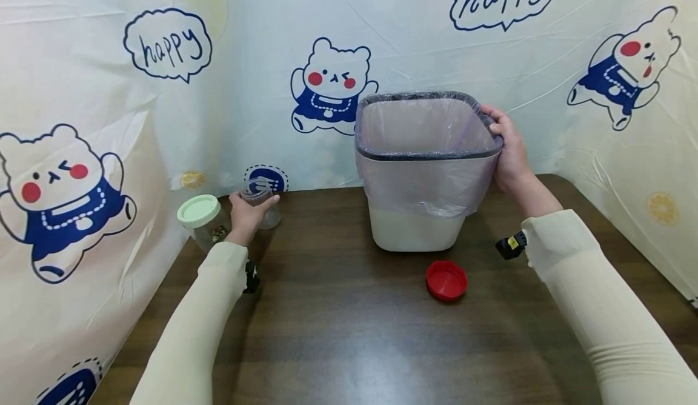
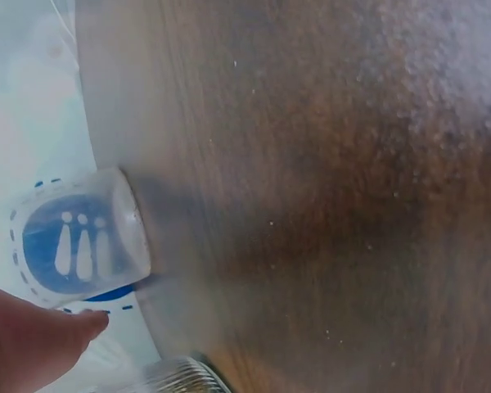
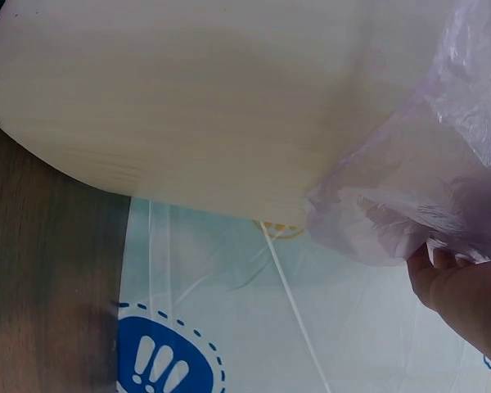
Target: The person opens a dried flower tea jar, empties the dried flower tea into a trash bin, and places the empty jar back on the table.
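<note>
At the left of the table, my left hand (image 1: 248, 214) is around a clear jar (image 1: 269, 218) without a lid, thumb across its near side and fingers at its left. The left wrist view shows the thumb (image 2: 74, 327) right beside the clear jar (image 2: 131, 237). My right hand (image 1: 509, 150) grips the right rim of a pale trash bin (image 1: 414, 232) lined with a thin purplish bag (image 1: 431, 184). From the right wrist view, the fingers (image 3: 425, 274) curl over the bag's edge.
Left of the jar stands another jar (image 1: 209, 232) with a light green lid (image 1: 199, 210) and small mixed contents. A red lid (image 1: 446, 281) lies on the brown wooden table (image 1: 338, 332) in front of the bin. Printed cloth (image 1: 251, 90) hangs behind and at both sides.
</note>
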Available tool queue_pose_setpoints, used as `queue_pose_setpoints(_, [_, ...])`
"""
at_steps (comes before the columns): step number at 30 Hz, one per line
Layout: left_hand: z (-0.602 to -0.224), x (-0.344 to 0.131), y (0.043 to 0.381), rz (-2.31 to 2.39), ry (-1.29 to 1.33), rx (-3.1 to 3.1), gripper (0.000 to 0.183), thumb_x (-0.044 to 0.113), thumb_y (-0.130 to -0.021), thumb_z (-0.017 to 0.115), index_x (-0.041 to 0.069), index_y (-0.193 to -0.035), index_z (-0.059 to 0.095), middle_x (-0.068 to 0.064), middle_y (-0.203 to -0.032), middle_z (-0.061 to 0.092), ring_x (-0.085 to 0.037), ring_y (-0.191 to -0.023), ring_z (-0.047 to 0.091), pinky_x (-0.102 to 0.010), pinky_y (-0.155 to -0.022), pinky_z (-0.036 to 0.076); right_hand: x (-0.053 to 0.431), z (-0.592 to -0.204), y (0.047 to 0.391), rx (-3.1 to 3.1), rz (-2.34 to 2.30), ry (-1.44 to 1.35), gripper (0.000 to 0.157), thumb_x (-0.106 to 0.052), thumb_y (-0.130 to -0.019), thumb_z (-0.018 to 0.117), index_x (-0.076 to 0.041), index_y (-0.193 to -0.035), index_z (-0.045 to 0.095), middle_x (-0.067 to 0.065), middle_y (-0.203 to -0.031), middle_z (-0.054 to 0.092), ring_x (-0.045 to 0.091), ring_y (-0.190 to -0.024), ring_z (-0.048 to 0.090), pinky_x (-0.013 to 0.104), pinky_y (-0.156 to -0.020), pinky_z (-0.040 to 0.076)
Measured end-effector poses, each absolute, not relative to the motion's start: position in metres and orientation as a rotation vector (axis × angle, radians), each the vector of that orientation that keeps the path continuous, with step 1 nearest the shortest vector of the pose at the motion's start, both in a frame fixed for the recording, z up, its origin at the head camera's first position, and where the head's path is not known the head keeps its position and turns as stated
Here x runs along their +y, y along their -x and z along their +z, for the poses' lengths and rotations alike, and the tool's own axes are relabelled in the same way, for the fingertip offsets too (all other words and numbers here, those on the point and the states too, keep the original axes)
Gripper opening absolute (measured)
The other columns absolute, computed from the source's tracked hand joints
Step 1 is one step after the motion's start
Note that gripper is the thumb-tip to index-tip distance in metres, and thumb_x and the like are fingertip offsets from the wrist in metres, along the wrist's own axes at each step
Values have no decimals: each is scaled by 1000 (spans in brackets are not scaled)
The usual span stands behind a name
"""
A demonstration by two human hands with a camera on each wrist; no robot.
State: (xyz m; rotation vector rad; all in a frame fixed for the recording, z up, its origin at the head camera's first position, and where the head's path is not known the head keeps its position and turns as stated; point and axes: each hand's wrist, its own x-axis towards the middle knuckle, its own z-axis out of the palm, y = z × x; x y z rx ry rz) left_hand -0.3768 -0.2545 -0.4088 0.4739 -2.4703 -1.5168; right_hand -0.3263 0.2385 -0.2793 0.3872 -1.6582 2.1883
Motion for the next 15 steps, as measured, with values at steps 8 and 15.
queue_pose_setpoints(8, [-402, -251, 374, -1449, -403, -2418, 114, 52, -77, 77, 16, -153, 2, -15, -159, 12, -28, -144, 15, -44, -114, 19, 238, -278, 326, -1640, 2212, -403, 39, -12, -97, 32, -7, -127, 54, 5, -124, 47, 11, -95, 45, 18, -78, 38])
queue_pose_setpoints(15, [-396, -248, 369, -1402, -343, -2391, 109, 53, -77, 76, 17, -153, 7, -12, -159, 13, -26, -145, 14, -43, -114, 18, 238, -279, 326, -1651, 2210, -393, 39, -12, -96, 31, -8, -128, 54, 4, -126, 46, 11, -97, 44, 18, -80, 37])
